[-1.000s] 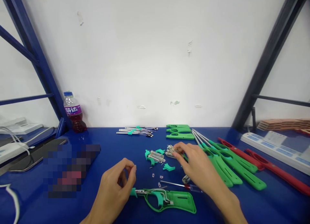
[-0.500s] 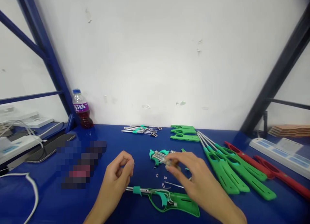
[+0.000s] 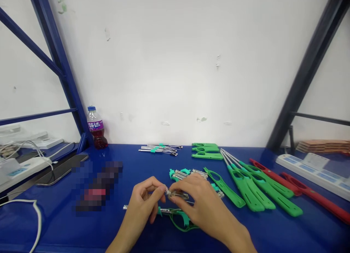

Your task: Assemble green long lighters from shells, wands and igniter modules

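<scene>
My left hand (image 3: 144, 200) pinches a tiny pale piece (image 3: 166, 190) between thumb and forefinger; its exact kind is too small to tell. In my right hand (image 3: 206, 202) is a clear lighter fuel tank (image 3: 179, 195), its end meeting the left fingertips. Beneath both hands lies an open green lighter shell (image 3: 183, 229) with a teal trigger, metal rod and wires, partly covered by the right hand. Just beyond, more clear tanks and teal triggers (image 3: 175, 174) are heaped. An empty green handle half (image 3: 225, 189) lies right of that heap.
Assembled green lighters (image 3: 254, 192) fan out at the right, beside red ones (image 3: 314, 196). Metal rods with wires (image 3: 158, 149) and green shells (image 3: 207, 155) lie near the wall. A drink bottle (image 3: 97, 130), phone (image 3: 62, 169) and white cable (image 3: 38, 223) are leftward; a power strip (image 3: 308, 172) is rightward.
My hands have come together over the green shell. The right hand has moved left with the clear tank, bringing its end to the left hand's fingertips. The view has shifted slightly.
</scene>
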Tool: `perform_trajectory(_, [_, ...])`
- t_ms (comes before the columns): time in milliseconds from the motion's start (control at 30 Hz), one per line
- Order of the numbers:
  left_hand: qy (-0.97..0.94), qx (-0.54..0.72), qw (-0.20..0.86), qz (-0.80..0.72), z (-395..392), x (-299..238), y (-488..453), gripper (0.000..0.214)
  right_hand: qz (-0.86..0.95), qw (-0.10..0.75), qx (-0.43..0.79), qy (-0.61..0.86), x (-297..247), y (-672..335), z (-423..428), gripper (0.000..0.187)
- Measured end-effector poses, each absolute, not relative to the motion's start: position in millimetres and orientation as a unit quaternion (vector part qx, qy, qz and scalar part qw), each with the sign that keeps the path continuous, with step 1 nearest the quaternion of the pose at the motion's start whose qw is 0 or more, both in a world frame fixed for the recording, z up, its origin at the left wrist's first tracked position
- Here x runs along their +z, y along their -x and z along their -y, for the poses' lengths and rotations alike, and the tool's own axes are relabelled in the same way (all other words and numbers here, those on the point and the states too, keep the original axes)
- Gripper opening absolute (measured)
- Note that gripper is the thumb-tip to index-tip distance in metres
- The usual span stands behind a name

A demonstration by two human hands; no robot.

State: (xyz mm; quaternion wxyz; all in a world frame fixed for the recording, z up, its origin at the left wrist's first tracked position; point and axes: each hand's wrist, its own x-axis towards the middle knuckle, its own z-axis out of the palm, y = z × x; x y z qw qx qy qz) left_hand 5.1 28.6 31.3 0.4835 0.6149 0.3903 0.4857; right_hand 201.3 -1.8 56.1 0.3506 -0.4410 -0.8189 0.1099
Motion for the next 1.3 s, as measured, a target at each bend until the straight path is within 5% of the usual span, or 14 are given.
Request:
perform_trajectory(533, [-0.608, 0.502, 0.490, -0.371, -22, 39, -7, 0.040, 0.801, 0.412, 0.080, 0.427, 51, -203, 2, 0.007])
perform_trajectory(1300, [-0.631, 0.476, 0.484, -0.376, -19, 44, -7, 0.051, 0.826, 0.383, 0.132, 0.391, 51, -213, -2, 0.029])
